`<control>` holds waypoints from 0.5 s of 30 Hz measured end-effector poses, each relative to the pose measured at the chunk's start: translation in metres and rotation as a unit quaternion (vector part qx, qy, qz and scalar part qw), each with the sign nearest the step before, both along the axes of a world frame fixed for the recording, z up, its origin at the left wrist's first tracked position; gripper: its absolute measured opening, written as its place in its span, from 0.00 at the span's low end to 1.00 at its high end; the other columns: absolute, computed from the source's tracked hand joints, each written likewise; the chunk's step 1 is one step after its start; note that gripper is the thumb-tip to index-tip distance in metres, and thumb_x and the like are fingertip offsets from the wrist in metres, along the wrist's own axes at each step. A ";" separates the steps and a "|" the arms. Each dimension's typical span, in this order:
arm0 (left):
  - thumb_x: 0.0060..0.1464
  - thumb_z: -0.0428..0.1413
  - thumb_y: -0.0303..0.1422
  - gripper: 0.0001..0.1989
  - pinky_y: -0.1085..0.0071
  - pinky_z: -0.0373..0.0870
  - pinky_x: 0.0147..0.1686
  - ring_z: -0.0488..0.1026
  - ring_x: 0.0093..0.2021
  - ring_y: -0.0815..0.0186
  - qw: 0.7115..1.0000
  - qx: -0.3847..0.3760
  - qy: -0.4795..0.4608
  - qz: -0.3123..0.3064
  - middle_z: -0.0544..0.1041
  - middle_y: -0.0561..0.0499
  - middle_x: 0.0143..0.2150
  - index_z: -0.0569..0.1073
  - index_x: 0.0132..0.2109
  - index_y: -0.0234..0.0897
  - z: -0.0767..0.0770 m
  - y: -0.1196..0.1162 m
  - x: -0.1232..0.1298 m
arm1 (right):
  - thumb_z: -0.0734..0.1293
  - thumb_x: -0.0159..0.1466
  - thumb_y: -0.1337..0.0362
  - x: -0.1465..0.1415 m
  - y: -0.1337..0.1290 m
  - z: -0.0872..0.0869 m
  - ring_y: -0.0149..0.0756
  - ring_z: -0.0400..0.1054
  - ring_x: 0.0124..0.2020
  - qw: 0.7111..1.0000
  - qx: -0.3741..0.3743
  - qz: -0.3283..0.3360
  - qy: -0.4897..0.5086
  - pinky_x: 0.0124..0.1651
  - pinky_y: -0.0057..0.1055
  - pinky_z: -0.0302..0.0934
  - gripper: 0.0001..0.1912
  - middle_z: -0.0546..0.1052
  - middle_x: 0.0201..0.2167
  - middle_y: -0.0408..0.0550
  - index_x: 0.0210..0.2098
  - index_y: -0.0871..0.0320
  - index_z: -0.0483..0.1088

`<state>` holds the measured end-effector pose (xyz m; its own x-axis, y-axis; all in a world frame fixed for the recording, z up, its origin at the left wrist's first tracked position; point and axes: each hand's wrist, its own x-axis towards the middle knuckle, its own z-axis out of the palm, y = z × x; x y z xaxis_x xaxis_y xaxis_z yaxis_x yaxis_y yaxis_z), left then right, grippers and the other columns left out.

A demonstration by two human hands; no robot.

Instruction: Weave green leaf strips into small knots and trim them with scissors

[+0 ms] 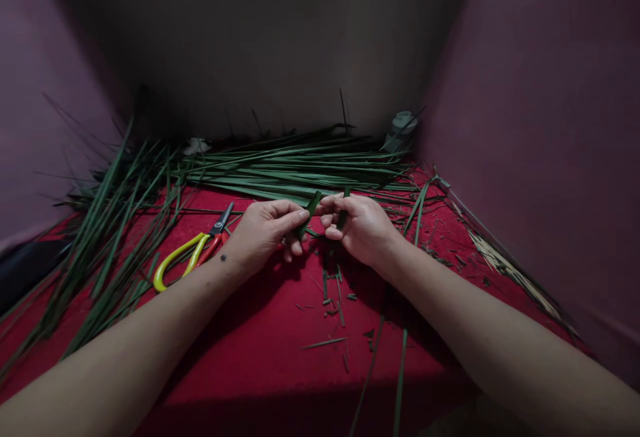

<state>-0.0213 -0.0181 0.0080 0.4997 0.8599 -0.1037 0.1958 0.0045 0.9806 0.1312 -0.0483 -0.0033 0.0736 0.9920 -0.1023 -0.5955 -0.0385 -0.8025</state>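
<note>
Over the middle of the red cloth, my left hand (270, 229) pinches a short green leaf strip (313, 205) between thumb and fingers. Close on its right, my right hand (357, 223) is closed on another green leaf piece (345, 207), which sticks up between its fingers. Whether the two pieces are joined is hidden by the fingers. Scissors (200, 243) with yellow and red handles lie beside my left wrist, their blades pointing away from me.
Long green leaves (295, 163) are heaped along the back, and more leaves (110, 223) spread at the left. A bottle (401, 131) stands at the back right. Pale thin sticks (510, 273) lie by the right wall. Leaf scraps (340, 300) litter the red cloth (270, 350).
</note>
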 end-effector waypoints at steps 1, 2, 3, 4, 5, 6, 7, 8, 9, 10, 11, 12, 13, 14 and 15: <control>0.52 0.56 0.36 0.10 0.78 0.64 0.14 0.67 0.15 0.73 1.000 0.002 -0.001 0.001 0.72 0.54 0.18 0.68 0.29 0.35 0.000 0.000 0.000 | 0.61 0.54 0.73 0.000 0.000 -0.001 0.27 0.62 0.20 1.000 0.007 0.001 -0.010 0.18 0.23 0.49 0.04 0.71 0.23 0.50 0.26 0.64 0.67; 0.52 0.56 0.36 0.09 0.78 0.65 0.14 0.67 0.15 0.73 1.000 0.003 -0.003 0.002 0.72 0.54 0.18 0.68 0.30 0.35 0.000 0.000 0.000 | 0.61 0.54 0.73 -0.001 0.001 -0.003 0.28 0.63 0.20 1.000 0.011 0.005 -0.016 0.18 0.23 0.51 0.04 0.72 0.23 0.50 0.26 0.65 0.67; 0.52 0.56 0.36 0.09 0.78 0.65 0.14 0.67 0.15 0.73 1.000 0.004 -0.005 0.003 0.72 0.54 0.18 0.68 0.30 0.35 -0.001 0.000 0.000 | 0.61 0.54 0.73 -0.001 0.001 -0.004 0.28 0.64 0.20 1.000 0.014 0.014 -0.018 0.19 0.24 0.53 0.04 0.72 0.24 0.51 0.27 0.65 0.68; 0.52 0.56 0.37 0.09 0.78 0.65 0.14 0.67 0.15 0.73 1.000 0.003 -0.008 0.003 0.72 0.55 0.18 0.68 0.31 0.35 -0.001 0.000 -0.001 | 0.61 0.55 0.73 -0.001 0.001 -0.005 0.29 0.65 0.21 0.999 0.015 0.023 -0.017 0.20 0.24 0.55 0.05 0.72 0.24 0.51 0.28 0.65 0.68; 0.52 0.56 0.37 0.09 0.78 0.65 0.14 0.68 0.16 0.73 1.000 0.004 -0.013 0.003 0.72 0.55 0.19 0.68 0.31 0.35 -0.002 0.000 -0.001 | 0.61 0.55 0.73 0.000 0.002 -0.006 0.30 0.66 0.22 0.999 0.015 0.031 -0.014 0.21 0.25 0.56 0.05 0.73 0.25 0.51 0.30 0.65 0.69; 0.52 0.56 0.37 0.09 0.79 0.65 0.14 0.68 0.16 0.72 1.000 0.006 -0.019 0.003 0.72 0.55 0.19 0.67 0.32 0.35 -0.002 0.000 -0.001 | 0.61 0.56 0.72 0.000 0.002 -0.006 0.30 0.67 0.22 0.999 0.014 0.037 -0.011 0.22 0.25 0.57 0.06 0.73 0.26 0.51 0.31 0.65 0.69; 0.52 0.56 0.37 0.09 0.79 0.65 0.14 0.68 0.16 0.72 1.000 0.007 -0.024 0.003 0.72 0.55 0.20 0.67 0.32 0.35 -0.002 0.000 -0.001 | 0.61 0.56 0.71 0.001 0.002 -0.006 0.31 0.67 0.23 0.999 0.012 0.044 -0.008 0.22 0.25 0.57 0.06 0.74 0.27 0.52 0.32 0.65 0.69; 0.52 0.56 0.36 0.09 0.79 0.64 0.14 0.68 0.16 0.72 1.000 0.007 -0.027 0.005 0.72 0.56 0.20 0.67 0.33 0.36 -0.002 0.000 -0.002 | 0.61 0.58 0.70 0.002 0.002 -0.006 0.31 0.67 0.23 0.999 0.008 0.052 -0.003 0.22 0.25 0.56 0.07 0.74 0.27 0.52 0.33 0.64 0.69; 0.53 0.56 0.36 0.08 0.79 0.64 0.14 0.68 0.16 0.72 1.000 0.007 -0.028 0.008 0.72 0.56 0.19 0.67 0.33 0.36 -0.001 0.000 -0.002 | 0.60 0.59 0.68 0.003 0.002 -0.005 0.31 0.67 0.23 0.998 0.002 0.061 0.004 0.21 0.25 0.56 0.08 0.74 0.28 0.52 0.33 0.64 0.70; 0.53 0.55 0.36 0.08 0.79 0.64 0.13 0.68 0.16 0.72 1.000 0.008 -0.027 0.011 0.72 0.56 0.19 0.67 0.34 0.36 0.000 -0.001 -0.001 | 0.59 0.60 0.67 0.003 0.001 -0.004 0.31 0.66 0.23 0.997 -0.004 0.071 0.012 0.21 0.25 0.55 0.09 0.74 0.28 0.52 0.33 0.63 0.70; 0.53 0.55 0.35 0.07 0.79 0.64 0.13 0.68 0.16 0.72 1.000 0.009 -0.025 0.013 0.72 0.56 0.19 0.67 0.34 0.36 0.000 -0.001 -0.001 | 0.58 0.61 0.65 0.004 0.001 -0.003 0.31 0.66 0.23 0.997 -0.009 0.081 0.019 0.21 0.25 0.54 0.10 0.75 0.29 0.52 0.33 0.63 0.70; 0.54 0.55 0.35 0.07 0.79 0.64 0.13 0.68 0.16 0.72 1.000 0.012 -0.023 0.014 0.72 0.56 0.19 0.68 0.34 0.36 0.001 -0.002 -0.001 | 0.56 0.62 0.64 0.004 0.000 -0.002 0.31 0.66 0.23 0.996 -0.014 0.088 0.025 0.21 0.26 0.54 0.12 0.75 0.29 0.52 0.33 0.63 0.69; 0.54 0.55 0.35 0.07 0.79 0.64 0.13 0.68 0.15 0.72 1.000 0.014 -0.021 0.014 0.72 0.56 0.19 0.68 0.34 0.36 0.002 -0.002 -0.001 | 0.55 0.63 0.64 0.005 0.000 -0.001 0.31 0.66 0.23 0.995 -0.018 0.093 0.029 0.21 0.26 0.54 0.13 0.75 0.29 0.52 0.33 0.63 0.69; 0.54 0.55 0.35 0.07 0.79 0.63 0.12 0.67 0.15 0.73 1.000 0.017 -0.019 0.014 0.72 0.56 0.19 0.68 0.34 0.36 0.002 -0.002 -0.001 | 0.55 0.63 0.64 0.005 0.000 0.000 0.32 0.65 0.23 0.995 -0.020 0.097 0.031 0.21 0.26 0.54 0.14 0.75 0.29 0.52 0.32 0.63 0.69; 0.54 0.55 0.35 0.07 0.79 0.61 0.12 0.67 0.15 0.73 1.000 0.017 -0.017 0.014 0.72 0.56 0.19 0.68 0.34 0.36 0.002 -0.002 -0.001 | 0.54 0.63 0.64 0.006 0.000 0.000 0.32 0.66 0.23 0.994 -0.021 0.102 0.032 0.22 0.27 0.54 0.14 0.75 0.29 0.52 0.32 0.63 0.69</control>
<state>-0.0223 -0.0201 0.0101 0.4785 0.8762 -0.0571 0.1623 -0.0243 0.9864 0.1368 -0.0486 -0.0029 -0.1371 0.9804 -0.1418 -0.6221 -0.1966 -0.7579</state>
